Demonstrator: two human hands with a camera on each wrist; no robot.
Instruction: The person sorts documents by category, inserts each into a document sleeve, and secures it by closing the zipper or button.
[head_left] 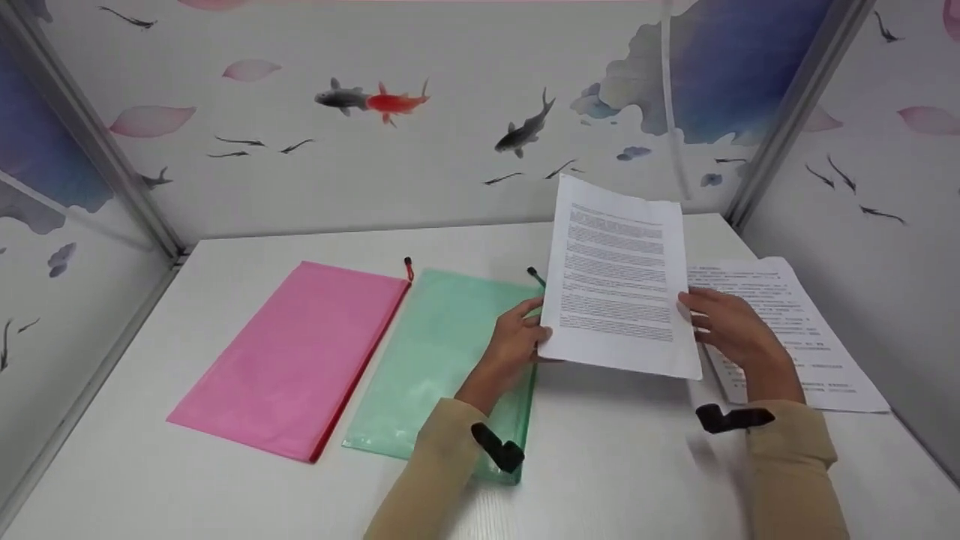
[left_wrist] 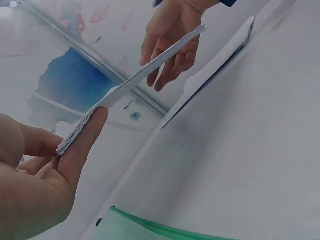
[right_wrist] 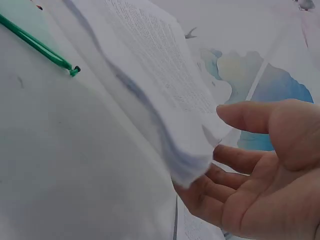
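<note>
A stack of printed paper sheets (head_left: 615, 277) is held up over the table, tilted toward the head camera. My left hand (head_left: 514, 337) grips its lower left edge, thumb on the printed face and fingers behind, as the left wrist view shows the stack (left_wrist: 125, 87) edge-on. At the opposite edge is my right hand (head_left: 731, 326), its fingers (right_wrist: 240, 160) relaxed and right at the corner of the stack. The right thumb stands apart from the other fingers in the right wrist view. Beneath the left forearm lies a green zip folder (head_left: 442, 360), partly hidden.
To the left, a pink zip folder (head_left: 292, 360) lies flat on the white table (head_left: 600, 465). A second stack of printed paper (head_left: 810, 337) lies at the right, partly behind the right hand. Printed wall panels (head_left: 465, 45) with fish and petals enclose the table.
</note>
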